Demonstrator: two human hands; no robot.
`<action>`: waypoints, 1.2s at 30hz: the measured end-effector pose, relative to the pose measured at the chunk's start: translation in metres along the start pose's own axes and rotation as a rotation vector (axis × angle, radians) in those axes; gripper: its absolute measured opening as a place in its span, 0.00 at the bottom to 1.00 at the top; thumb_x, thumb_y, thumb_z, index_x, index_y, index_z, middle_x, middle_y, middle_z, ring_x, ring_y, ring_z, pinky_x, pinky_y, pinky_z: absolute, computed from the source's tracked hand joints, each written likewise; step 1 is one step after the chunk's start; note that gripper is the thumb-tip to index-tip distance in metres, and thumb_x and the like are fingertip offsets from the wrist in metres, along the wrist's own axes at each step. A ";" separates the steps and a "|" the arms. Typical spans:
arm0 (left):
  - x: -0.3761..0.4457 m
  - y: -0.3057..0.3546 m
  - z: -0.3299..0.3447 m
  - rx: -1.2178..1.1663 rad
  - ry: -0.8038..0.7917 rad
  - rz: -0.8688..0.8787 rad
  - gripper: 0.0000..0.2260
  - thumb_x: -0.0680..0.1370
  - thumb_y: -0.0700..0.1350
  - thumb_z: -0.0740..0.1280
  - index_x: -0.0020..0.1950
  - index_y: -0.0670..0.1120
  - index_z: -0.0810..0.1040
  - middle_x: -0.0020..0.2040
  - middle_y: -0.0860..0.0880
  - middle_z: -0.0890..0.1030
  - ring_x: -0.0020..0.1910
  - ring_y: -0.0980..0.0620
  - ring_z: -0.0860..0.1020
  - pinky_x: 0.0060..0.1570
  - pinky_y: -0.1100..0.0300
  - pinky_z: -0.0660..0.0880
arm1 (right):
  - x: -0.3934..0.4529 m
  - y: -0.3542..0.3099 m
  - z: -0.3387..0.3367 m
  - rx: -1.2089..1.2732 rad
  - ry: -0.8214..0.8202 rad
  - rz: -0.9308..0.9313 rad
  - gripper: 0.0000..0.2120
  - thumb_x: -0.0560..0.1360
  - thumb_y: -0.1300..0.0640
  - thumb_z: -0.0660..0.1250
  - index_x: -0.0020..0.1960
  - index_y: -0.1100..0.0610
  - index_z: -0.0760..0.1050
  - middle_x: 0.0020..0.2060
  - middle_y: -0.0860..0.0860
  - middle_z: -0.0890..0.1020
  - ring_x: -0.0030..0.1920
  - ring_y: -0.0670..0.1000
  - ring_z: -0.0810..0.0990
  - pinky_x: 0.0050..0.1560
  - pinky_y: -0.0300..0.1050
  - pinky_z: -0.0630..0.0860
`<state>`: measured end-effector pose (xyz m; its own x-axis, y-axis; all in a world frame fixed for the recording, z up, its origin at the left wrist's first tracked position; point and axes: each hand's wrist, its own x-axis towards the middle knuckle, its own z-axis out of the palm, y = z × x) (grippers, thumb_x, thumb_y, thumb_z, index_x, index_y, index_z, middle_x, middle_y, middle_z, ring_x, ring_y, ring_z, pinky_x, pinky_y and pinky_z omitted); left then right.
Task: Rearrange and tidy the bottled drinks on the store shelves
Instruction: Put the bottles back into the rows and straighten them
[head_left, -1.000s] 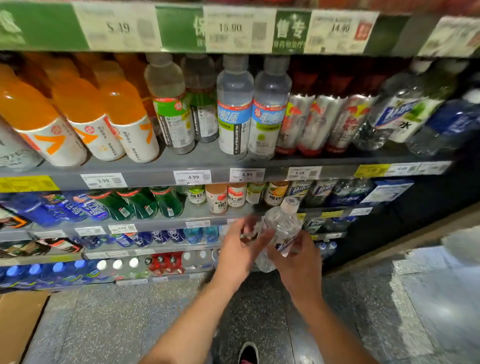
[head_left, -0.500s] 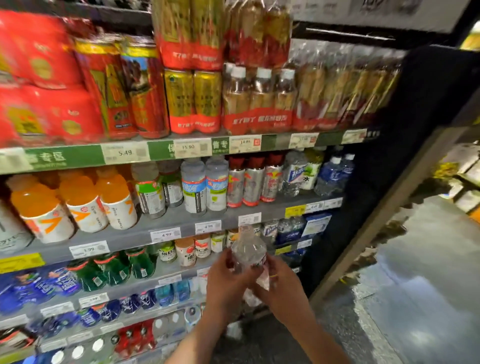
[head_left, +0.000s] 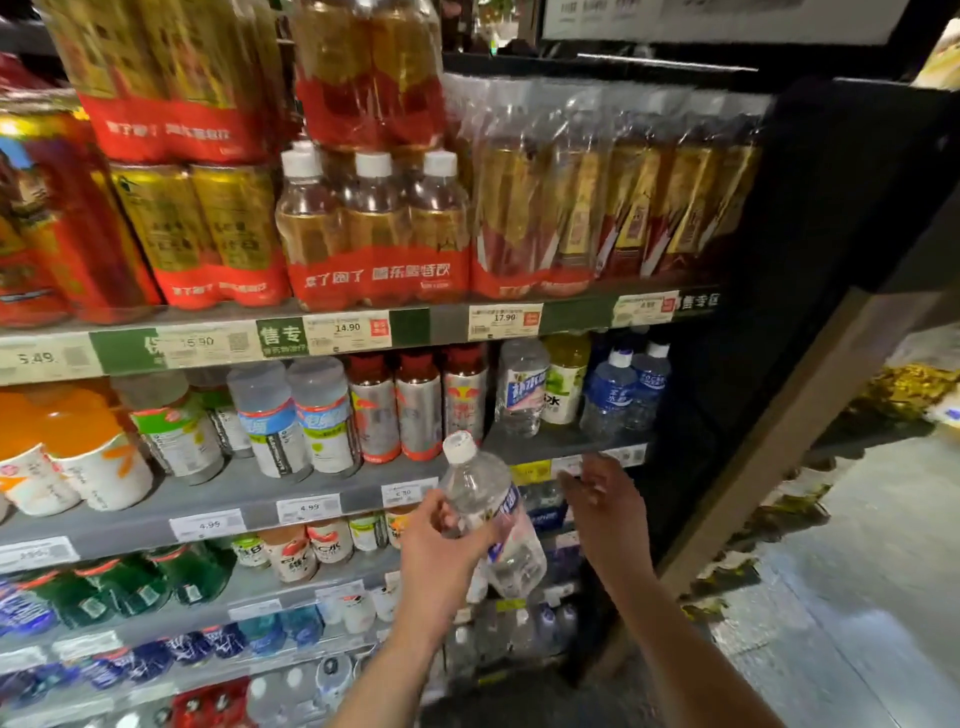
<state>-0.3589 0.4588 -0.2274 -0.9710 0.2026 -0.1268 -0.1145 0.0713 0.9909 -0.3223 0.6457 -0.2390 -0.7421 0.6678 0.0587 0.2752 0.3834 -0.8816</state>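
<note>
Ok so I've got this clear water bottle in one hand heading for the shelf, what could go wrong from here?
The clear bottle is held by the left hand alone, tilted; the right hand is open and off it, so it could slip.

The gap on the shelf beside the red-capped silver bottles looks narrow; pushing in might topple them or the matching clear bottle.
</note>
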 end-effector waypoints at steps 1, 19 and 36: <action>0.007 0.006 0.011 0.026 0.012 0.009 0.20 0.64 0.46 0.83 0.51 0.45 0.81 0.44 0.47 0.86 0.44 0.50 0.84 0.45 0.63 0.76 | 0.015 -0.002 -0.003 0.007 0.007 -0.016 0.23 0.77 0.52 0.70 0.69 0.58 0.72 0.61 0.51 0.80 0.62 0.52 0.78 0.58 0.42 0.73; 0.058 0.041 0.060 0.079 0.145 0.118 0.17 0.66 0.46 0.82 0.50 0.54 0.80 0.42 0.60 0.85 0.43 0.61 0.82 0.38 0.72 0.75 | 0.138 -0.027 0.022 -0.064 0.082 -0.111 0.36 0.74 0.48 0.73 0.75 0.62 0.63 0.66 0.60 0.75 0.67 0.61 0.73 0.62 0.56 0.76; 0.089 0.038 0.008 -0.097 -0.071 0.131 0.18 0.65 0.43 0.82 0.50 0.50 0.80 0.40 0.59 0.85 0.40 0.61 0.82 0.43 0.67 0.74 | 0.151 -0.047 0.045 -0.136 0.174 0.011 0.41 0.69 0.57 0.79 0.70 0.63 0.57 0.59 0.64 0.79 0.56 0.66 0.79 0.48 0.49 0.73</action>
<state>-0.4479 0.4868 -0.2012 -0.9622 0.2725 0.0047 -0.0105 -0.0541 0.9985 -0.4754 0.6994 -0.2095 -0.6251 0.7680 0.1394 0.3713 0.4496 -0.8124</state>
